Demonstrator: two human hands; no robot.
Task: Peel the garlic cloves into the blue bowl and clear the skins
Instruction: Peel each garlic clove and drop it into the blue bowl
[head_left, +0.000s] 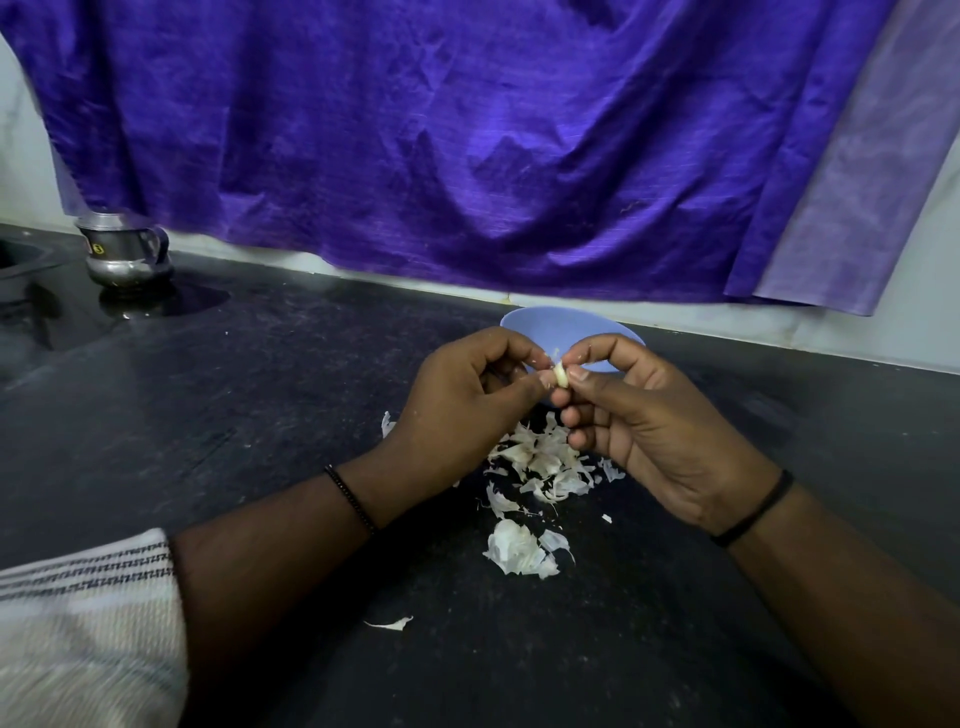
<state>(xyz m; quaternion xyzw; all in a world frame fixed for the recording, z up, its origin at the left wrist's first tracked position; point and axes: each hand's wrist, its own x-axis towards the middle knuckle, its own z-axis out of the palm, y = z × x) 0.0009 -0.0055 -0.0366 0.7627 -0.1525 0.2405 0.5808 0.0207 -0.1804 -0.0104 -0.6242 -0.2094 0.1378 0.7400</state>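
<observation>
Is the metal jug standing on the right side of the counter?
No, the metal jug stands at the far left of the black counter, well away from the blue bowl.

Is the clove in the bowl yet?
Out. Both hands, left hand and right hand, pinch the garlic clove above the blue bowl.

Near counter: garlic skins (540, 462) are littering the black counter (270, 415) between the wrists.
Far side: blue bowl (566, 327) is standing against the wall, purple cloth (441, 156) hanging just above.
Far left: steel jug (124, 249) is standing well apart.
</observation>
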